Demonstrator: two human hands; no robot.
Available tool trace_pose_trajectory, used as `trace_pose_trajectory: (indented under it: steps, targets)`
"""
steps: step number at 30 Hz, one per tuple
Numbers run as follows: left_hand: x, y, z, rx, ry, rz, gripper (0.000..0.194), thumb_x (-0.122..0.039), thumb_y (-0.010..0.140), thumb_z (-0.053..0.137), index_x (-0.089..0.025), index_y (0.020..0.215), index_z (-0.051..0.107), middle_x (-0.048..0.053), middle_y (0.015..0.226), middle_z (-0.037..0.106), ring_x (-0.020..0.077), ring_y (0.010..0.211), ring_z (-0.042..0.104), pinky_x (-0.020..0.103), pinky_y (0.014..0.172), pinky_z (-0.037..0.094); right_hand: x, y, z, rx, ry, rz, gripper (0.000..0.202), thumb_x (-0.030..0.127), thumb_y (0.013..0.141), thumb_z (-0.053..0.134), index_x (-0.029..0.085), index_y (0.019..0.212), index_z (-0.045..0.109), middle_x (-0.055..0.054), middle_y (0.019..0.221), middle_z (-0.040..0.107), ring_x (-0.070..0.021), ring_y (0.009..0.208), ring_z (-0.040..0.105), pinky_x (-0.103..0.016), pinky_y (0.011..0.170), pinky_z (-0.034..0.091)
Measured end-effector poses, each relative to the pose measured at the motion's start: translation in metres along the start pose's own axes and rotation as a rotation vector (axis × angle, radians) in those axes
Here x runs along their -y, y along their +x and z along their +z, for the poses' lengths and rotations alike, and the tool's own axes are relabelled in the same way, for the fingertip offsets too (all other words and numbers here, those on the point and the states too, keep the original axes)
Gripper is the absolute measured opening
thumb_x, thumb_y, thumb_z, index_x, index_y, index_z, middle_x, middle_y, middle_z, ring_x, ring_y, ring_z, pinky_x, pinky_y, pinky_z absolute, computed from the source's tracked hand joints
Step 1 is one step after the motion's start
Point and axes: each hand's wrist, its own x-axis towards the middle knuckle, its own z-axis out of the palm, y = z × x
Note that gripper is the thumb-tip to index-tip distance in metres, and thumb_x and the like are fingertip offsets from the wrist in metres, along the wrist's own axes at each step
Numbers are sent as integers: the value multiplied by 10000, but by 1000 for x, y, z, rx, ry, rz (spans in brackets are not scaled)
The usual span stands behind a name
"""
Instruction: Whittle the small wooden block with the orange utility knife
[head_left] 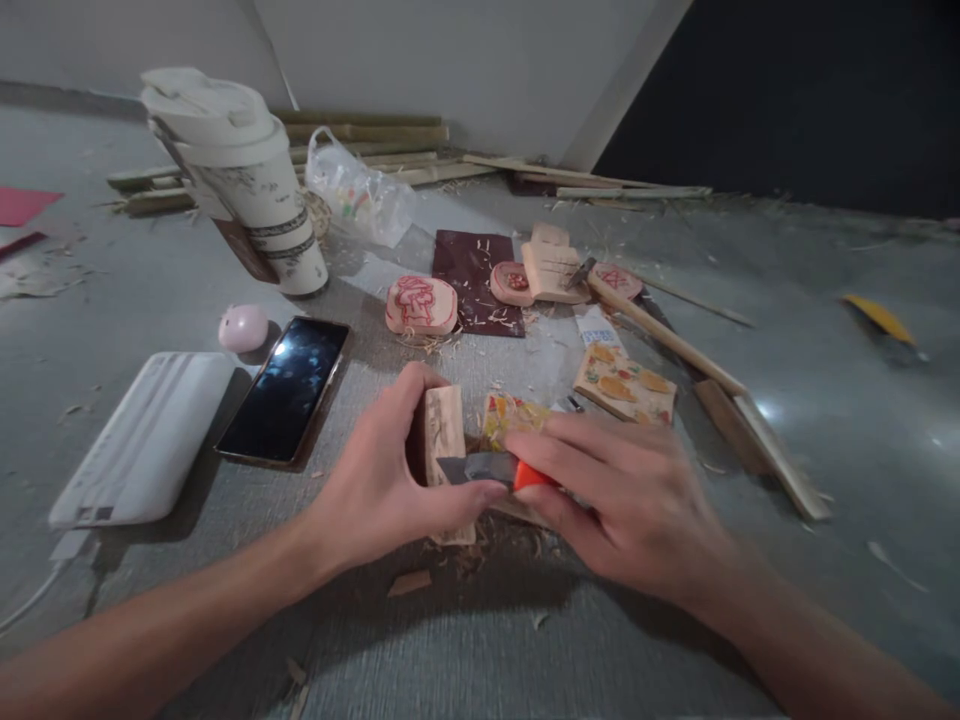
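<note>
My left hand point(390, 470) is closed around a pale wooden block point(447, 430) that stands on edge, its thumb stretched toward a blade. In my right hand point(615, 490) is a utility knife point(487, 468) with an orange-red handle, the fingers wrapped over most of it. The blade points left and lies across the block's face; whether it bites into the wood I cannot tell. Below the knife, partly hidden by my right hand, is a yellow patterned piece point(510, 412) with shavings about it. A wooden board with a printed food pattern point(626, 385) lies just beyond my right hand.
On the left are a phone point(285, 390), a white power bank point(146, 440), a pink round case point(243, 328) and a tall lidded cup point(240, 180). Farther back lie carved pieces with red drawings point(421, 305), a hammer point(660, 340) and bamboo strips point(367, 133). A yellow-handled tool point(881, 318) is at right.
</note>
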Motion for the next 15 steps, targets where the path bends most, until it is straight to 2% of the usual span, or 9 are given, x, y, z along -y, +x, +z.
trace_pose_trajectory:
  steps: [5,15]
  targets:
    - [2,0,1,-39,19,-8,549,-470,686,898,-218,1000,525,-67,758,492,118,645,433,265,522,331,6,-1,2,-42,-27,7,212,309,1083,513,189,1129,681,-51,980,736,-159,791,659,-309,664,435]
    - [1,-2,1,-43,-1,-23,547,-460,672,897,-216,996,529,-65,764,495,121,659,437,260,533,337,11,0,0,-79,-85,4,208,313,1082,535,176,1090,692,-55,954,741,-152,742,644,-318,623,412]
